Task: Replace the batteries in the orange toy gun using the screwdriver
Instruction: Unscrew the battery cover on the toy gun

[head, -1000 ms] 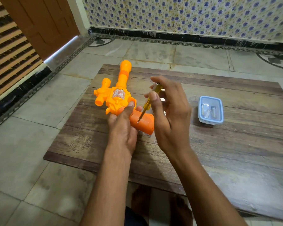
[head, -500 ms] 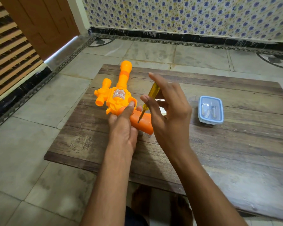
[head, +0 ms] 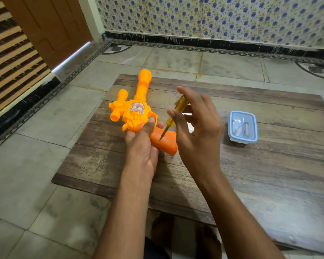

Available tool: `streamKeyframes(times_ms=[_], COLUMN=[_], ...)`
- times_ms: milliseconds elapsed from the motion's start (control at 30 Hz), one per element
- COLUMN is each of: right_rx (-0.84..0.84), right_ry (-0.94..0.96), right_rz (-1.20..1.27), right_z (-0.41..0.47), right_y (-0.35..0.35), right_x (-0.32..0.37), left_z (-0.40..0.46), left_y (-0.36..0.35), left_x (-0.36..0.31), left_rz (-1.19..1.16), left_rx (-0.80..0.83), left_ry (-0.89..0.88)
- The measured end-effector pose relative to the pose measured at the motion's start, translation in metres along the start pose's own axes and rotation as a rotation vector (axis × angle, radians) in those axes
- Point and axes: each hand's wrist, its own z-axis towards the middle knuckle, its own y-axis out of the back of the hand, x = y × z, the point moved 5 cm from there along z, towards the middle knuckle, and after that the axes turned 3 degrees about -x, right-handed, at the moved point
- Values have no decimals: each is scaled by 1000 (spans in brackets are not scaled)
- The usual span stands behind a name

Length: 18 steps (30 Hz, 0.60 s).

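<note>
No brand or readable writing shows anywhere; the only marking is a silvery raised emblem [head: 137,108] on the body of the orange toy gun [head: 137,113], and its pattern is too small to make out.

The gun lies on the wooden surface [head: 251,174], near its far left corner, barrel pointing away from the person and its darker orange grip [head: 166,142] angled toward the right. The left hand [head: 141,146] reaches in from below, palm down, fingers closed around the gun where body meets grip, thumb pressed on the body.

The right hand [head: 198,131] hovers just right of the grip, wrist bent, holding the screwdriver [head: 173,116] by its translucent yellow handle between thumb and forefinger; the other fingers are spread loosely. The tool tilts down and to the left, and its metal tip rests on a small screw point on the grip's upper face.

Well apart to the right sits a clear container with a blue-rimmed lid [head: 243,126], with small silvery cylinders inside.
</note>
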Motion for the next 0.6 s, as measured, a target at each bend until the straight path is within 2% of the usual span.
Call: streamKeyframes(times_ms=[167,400,533,600], right_rx=[45,11,68,75], right_ry=[-61,15,-98,-82], right_rz=[106,20,181,171], right_z=[-5,-1,-5,-5], right_y=[-3,-1,-3,-3], right_x=[-3,1,-7,-3], left_z=[0,-2,-3,-3], left_y=[-1,-3,-3,-3], left_x=[1,-2,-1,0], left_rz=[13,-24,-8,-11], left_rx=[4,4,-30,-16], left_ry=[10,-24,7,10])
